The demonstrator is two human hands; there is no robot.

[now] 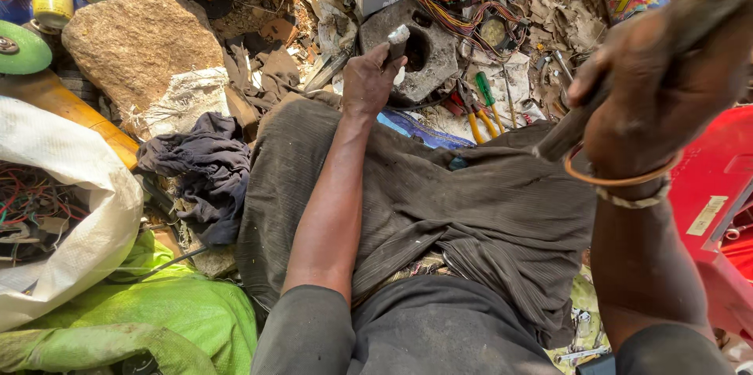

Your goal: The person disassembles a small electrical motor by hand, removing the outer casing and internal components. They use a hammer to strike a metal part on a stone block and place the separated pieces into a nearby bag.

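I see my left hand point(367, 77) clamped on a chisel point(396, 43), its tip set against the grey metal housing point(427, 53) on the ground ahead. My right hand point(651, 100) grips a raised hammer handle point(569, 130). The housing looks unbroken, so the splitting seems barely begun.

The left hand point(369, 81) grips a short grey metal chisel point(396, 41) against a grey metal block point(435, 57); the right hand point(655, 96) holds a raised dark handle point(569, 132).
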